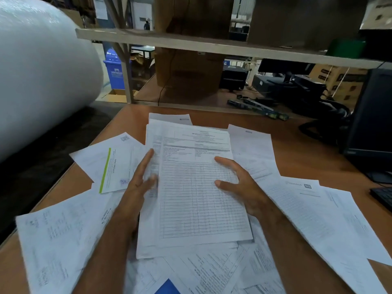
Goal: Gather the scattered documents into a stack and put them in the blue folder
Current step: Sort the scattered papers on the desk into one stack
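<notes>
A stack of printed documents lies in the middle of the brown table, topped by a sheet with a ruled grid. My left hand presses flat against the stack's left edge, thumb on the paper. My right hand grips the right edge, fingers spread over the top sheet. Loose sheets lie scattered around: a green-striped one to the left, a large sheet at near left, and more at the right. A corner of the blue folder pokes out under papers at the bottom edge.
A huge white roll fills the left. A wooden shelf spans above the table's far side. A black computer tower stands at the right with a keyboard corner near it. Cables and tools lie behind.
</notes>
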A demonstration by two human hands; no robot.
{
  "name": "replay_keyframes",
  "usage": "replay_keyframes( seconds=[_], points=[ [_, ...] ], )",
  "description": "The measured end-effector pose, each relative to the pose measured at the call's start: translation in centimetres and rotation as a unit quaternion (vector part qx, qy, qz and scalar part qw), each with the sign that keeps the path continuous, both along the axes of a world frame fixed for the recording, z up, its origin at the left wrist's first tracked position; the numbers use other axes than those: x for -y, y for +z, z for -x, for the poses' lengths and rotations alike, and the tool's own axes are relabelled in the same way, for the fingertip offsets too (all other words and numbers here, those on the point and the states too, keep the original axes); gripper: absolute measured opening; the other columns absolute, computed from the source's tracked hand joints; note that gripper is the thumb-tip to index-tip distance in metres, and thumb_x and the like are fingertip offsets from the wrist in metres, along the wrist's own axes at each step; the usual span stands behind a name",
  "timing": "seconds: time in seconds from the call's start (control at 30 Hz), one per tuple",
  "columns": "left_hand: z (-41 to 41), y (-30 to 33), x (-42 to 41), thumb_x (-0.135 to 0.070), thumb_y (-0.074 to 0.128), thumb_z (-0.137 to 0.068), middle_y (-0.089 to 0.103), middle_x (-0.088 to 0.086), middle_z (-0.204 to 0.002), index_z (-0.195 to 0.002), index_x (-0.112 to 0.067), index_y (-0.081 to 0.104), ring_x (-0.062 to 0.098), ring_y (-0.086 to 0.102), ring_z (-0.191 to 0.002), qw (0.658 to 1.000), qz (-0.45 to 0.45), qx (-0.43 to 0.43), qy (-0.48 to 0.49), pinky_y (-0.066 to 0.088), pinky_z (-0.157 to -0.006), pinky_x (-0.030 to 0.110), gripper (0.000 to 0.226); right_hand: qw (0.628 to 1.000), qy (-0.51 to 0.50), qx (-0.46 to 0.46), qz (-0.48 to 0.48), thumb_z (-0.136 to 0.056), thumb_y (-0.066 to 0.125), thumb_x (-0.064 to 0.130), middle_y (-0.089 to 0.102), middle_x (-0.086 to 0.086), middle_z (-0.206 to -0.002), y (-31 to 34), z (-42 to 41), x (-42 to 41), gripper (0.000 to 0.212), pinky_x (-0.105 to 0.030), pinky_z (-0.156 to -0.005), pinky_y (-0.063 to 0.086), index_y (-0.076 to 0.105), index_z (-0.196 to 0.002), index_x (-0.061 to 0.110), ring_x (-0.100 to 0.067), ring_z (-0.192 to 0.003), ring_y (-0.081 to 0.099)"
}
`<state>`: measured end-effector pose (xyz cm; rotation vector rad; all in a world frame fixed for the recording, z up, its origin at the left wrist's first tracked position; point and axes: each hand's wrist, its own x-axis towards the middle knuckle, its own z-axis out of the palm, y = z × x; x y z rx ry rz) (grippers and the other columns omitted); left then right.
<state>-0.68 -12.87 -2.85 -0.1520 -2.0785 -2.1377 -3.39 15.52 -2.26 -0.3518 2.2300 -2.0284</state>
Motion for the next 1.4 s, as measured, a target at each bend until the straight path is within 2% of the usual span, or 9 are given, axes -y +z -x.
replay_keyframes(
  seconds=[0.1, 0.23, 0.43, 0.57, 0.77, 1.03, 1.17, 1.27, 1.4],
  points=[
    [-0.1, 0.1, -0.2, -0.051, 0.060, -0.097, 0.045, -0.041, -0.139, -0.139, -0.053, 0.044, -0.018, 0.044, -0.129, 1.000, -0.018, 0.001, -0.018, 0.042, -0.106, 0.017, 0.045, 0.994, -0.047, -0.066, -0.074, -0.088, 0.078, 0.013, 0.060, 0.018, -0.138, -0.2, 0.1, 1.3, 0.052, -0.044, -0.111, 0.048, 0.063, -0.134, 0.033, -0.005, -0.130, 0.055],
    [0.4, -0.9, 0.1, 0.013, 0.063, -0.089, 0.061, -0.030, -0.135, -0.134, -0.033, 0.062, -0.009, 0.054, -0.125, 0.993, 0.069, -0.031, -0.087, 0.048, -0.095, 0.008, 0.064, 0.979, -0.080, -0.119, -0.147, -0.089, 0.079, 0.023, 0.059, 0.018, -0.139, -0.3, -0.1, 2.6, 0.056, -0.034, -0.111, 0.046, 0.055, -0.139, 0.033, 0.000, -0.128, 0.054],
    [1.0, -1.7, 0.9, 0.021, 0.061, -0.082, 0.070, -0.013, -0.129, -0.123, -0.016, 0.071, 0.007, 0.060, -0.127, 0.997, 0.026, -0.046, -0.063, 0.049, -0.099, 0.015, 0.056, 0.884, -0.108, -0.002, -0.455, -0.074, 0.077, 0.068, 0.038, 0.004, -0.157, 0.7, 0.8, -7.3, 0.089, -0.044, -0.111, 0.042, 0.037, -0.148, 0.041, -0.018, -0.137, 0.045],
    [1.0, -2.0, 1.0, 0.022, 0.060, -0.081, 0.070, -0.010, -0.131, -0.123, -0.017, 0.071, 0.009, 0.059, -0.129, 0.997, 0.014, -0.041, -0.059, 0.047, -0.105, 0.025, 0.058, 0.862, -0.029, 0.140, -0.486, -0.058, 0.090, 0.065, 0.028, 0.004, -0.165, 1.4, 0.2, -14.0, 0.115, -0.036, -0.115, 0.035, 0.034, -0.155, 0.036, -0.020, -0.145, 0.037],
    [0.7, -2.1, 0.9, 0.019, 0.061, -0.083, 0.066, -0.007, -0.137, -0.124, -0.015, 0.071, 0.010, 0.057, -0.130, 0.999, 0.010, -0.038, -0.035, 0.043, -0.103, 0.026, 0.055, 0.828, -0.096, 0.116, -0.541, -0.029, 0.080, 0.089, 0.040, -0.002, -0.156, 1.3, 0.4, -13.4, 0.136, -0.049, -0.111, 0.042, 0.030, -0.149, 0.051, -0.031, -0.141, 0.040],
    [0.7, -2.1, 1.0, 0.019, 0.062, -0.082, 0.065, -0.015, -0.137, -0.130, -0.013, 0.068, 0.005, 0.055, -0.131, 0.999, 0.005, -0.038, -0.017, 0.039, -0.112, 0.034, 0.057, 0.862, -0.195, 0.058, -0.464, -0.060, 0.090, 0.059, 0.056, -0.003, -0.130, 0.6, 1.0, -10.3, 0.076, -0.042, -0.098, 0.052, 0.055, -0.125, 0.040, -0.027, -0.117, 0.058],
    [0.9, -2.2, 1.1, 0.018, 0.062, -0.083, 0.065, -0.018, -0.135, -0.130, -0.013, 0.068, 0.003, 0.055, -0.130, 0.999, 0.004, -0.035, -0.018, 0.039, -0.112, 0.034, 0.057, 0.929, -0.248, 0.014, -0.274, -0.076, 0.085, 0.021, 0.065, 0.007, -0.119, 1.8, 0.3, -10.9, 0.033, -0.023, -0.077, 0.054, 0.072, -0.104, 0.035, -0.015, -0.116, 0.061],
    [1.1, -2.3, 1.2, 0.017, 0.063, -0.082, 0.066, -0.016, -0.135, -0.128, -0.017, 0.070, 0.003, 0.056, -0.130, 1.000, 0.000, -0.027, -0.016, 0.039, -0.112, 0.035, 0.058, 0.958, -0.219, -0.018, -0.183, -0.089, 0.076, 0.021, 0.069, 0.005, -0.124, 3.9, 0.1, -12.2, 0.023, -0.044, -0.095, 0.059, 0.078, -0.107, 0.036, -0.015, -0.116, 0.065],
    [1.3, -2.6, 1.2, 0.017, 0.063, -0.083, 0.065, -0.013, -0.138, -0.126, -0.020, 0.071, 0.008, 0.055, -0.132, 1.000, -0.006, -0.022, -0.014, 0.040, -0.113, 0.039, 0.057, 0.968, -0.244, -0.052, 0.032, -0.101, 0.056, 0.006, 0.075, 0.004, -0.118, 7.1, 0.0, -12.5, 0.029, -0.036, -0.091, 0.060, 0.077, -0.116, 0.019, -0.022, -0.116, 0.069]
  ],
)
